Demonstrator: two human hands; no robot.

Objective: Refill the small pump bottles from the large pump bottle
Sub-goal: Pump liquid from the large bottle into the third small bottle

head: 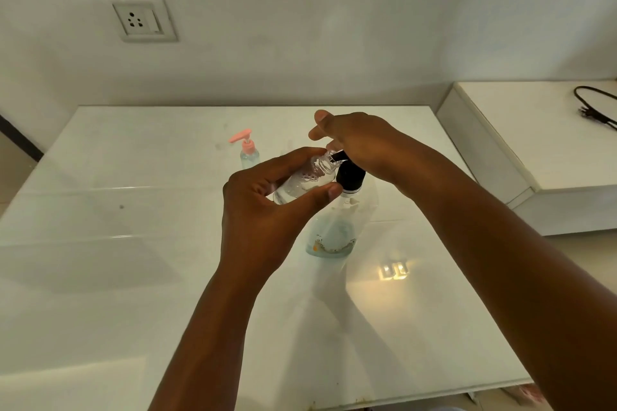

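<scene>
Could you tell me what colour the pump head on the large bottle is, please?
Black; the large bottle's pump head shows clearly in the head view.

The large pump bottle (pixel 334 237) is clear with pale blue liquid and a black pump head (pixel 350 175). The small bottle (pixel 248 152) has a pink pump. The table (pixel 133 210) is glossy white, and the cable (pixel 594 107) is black.

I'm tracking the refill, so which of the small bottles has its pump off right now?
The small clear bottle gripped tilted in the left hand; its neck is open. The other stands with its pink pump on.
</scene>
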